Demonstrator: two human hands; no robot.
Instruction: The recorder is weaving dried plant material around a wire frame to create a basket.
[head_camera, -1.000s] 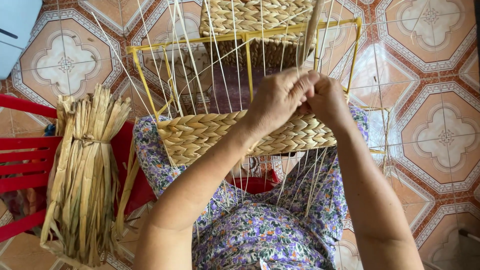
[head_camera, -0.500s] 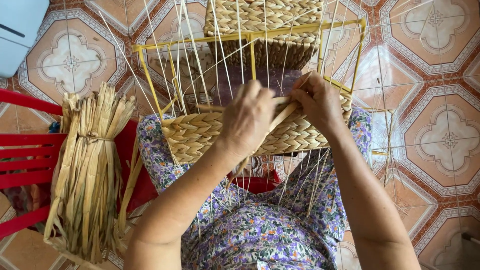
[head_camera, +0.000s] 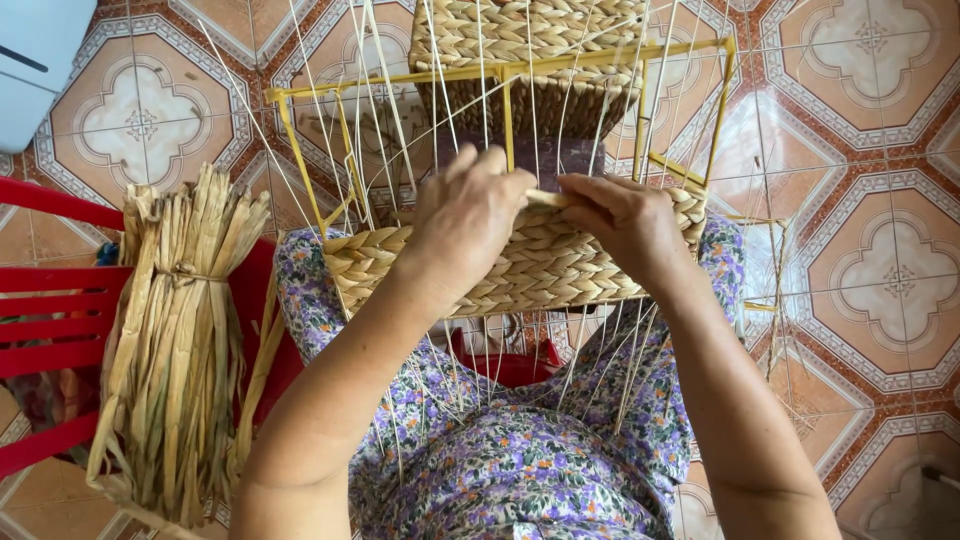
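While the yellow frame (head_camera: 505, 75) rests tilted across the lap, its woven band (head_camera: 520, 270) faces up toward the person, which keeps the working edge within easy reach of both hands. On that upper edge, the left hand (head_camera: 470, 215) lies with fingers curled loosely over the braid, pressing the rows down; whether it pinches a strand beneath cannot be told. Just beside it, nearly touching, the right hand (head_camera: 625, 220) grips the flat straw strand (head_camera: 550, 198) between thumb and fingers, holding it level along the top of the band. Thin pale stakes (head_camera: 440, 100) rise from the weave through the frame and splay outward, serving as uprights around which the strand passes. Beyond the frame stands a finished woven basket (head_camera: 530, 30) on the patterned tile floor (head_camera: 880, 280). At the person's left, a tied bundle of dried straw (head_camera: 180, 340) leans on a red chair (head_camera: 50, 290), near enough to draw from. Floral cloth (head_camera: 520, 470) covers the lap under the work.
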